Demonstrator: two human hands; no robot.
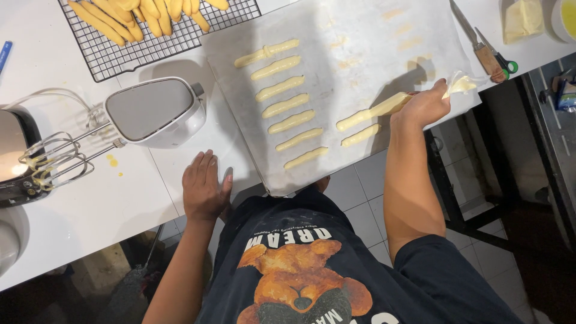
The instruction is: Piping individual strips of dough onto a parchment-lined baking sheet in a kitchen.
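Note:
My right hand (425, 105) grips a piping bag (396, 103) full of pale batter, its tip laid on the parchment-lined baking tray (360, 36). A fresh batter strip (354, 122) runs from the tip, with another short strip (360, 135) below it. A column of several piped batter fingers (282, 105) lies to the left on the tray. My left hand (204, 186) rests flat and open on the white table (96, 210), near the tray's corner, holding nothing.
A white hand mixer (153, 111) with batter-coated beaters (51, 162) lies at the left. A wire cooling rack (150, 45) holds several baked golden fingers (141, 15). Scissors (498, 54), a knife (477, 42) and a butter block (522, 18) sit at the right.

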